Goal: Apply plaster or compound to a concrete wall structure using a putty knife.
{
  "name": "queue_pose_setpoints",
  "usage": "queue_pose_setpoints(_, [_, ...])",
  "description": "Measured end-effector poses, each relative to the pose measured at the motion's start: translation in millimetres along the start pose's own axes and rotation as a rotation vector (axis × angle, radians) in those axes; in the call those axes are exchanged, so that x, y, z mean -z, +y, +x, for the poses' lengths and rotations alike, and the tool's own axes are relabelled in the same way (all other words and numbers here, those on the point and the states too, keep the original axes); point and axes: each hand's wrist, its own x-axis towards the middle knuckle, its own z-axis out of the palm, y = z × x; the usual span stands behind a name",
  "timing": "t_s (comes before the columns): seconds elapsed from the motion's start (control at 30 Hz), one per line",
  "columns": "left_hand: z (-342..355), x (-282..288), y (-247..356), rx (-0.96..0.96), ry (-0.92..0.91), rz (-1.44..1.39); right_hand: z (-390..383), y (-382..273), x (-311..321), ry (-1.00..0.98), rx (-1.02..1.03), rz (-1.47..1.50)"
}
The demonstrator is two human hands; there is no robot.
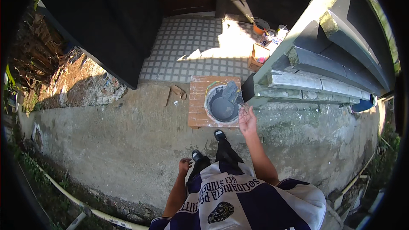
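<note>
A white-rimmed bucket [207, 110] of grey paint stands on a low brown wooden table [197, 98] in front of me. Over its far right rim lies a wide brush [232, 91], its head coated in grey. My right hand [248, 122] is at the bucket's right side, palm partly turned up, with thumb and fingers closed on the end of the brush handle. Down beside my left leg hangs my left hand [185, 165], away from the table. Its fingers are loosely bent and apart, with nothing seen in them.
Right of the table rises a low grey block wall [298, 81] with a pale post. Behind lies a tiled porch [183, 51] with a cardboard box [258, 56] and an orange bucket [260, 26]. Sandals [179, 91] lie left of the table. A dark panel [106, 25] stands at far left.
</note>
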Motion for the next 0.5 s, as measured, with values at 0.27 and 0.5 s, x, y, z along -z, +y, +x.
queue_pose_setpoints(0.27, [-12.7,25.1,-7.7,-0.136,0.089,-0.081,-62.2,3.0,6.4,-0.008,0.056,-0.120])
queue_pose_setpoints(0.5, [-4.0,38.7,1.5,-0.231,0.030,-0.019,-127.0,-8.7,43.7,-0.107,-0.007,-0.222])
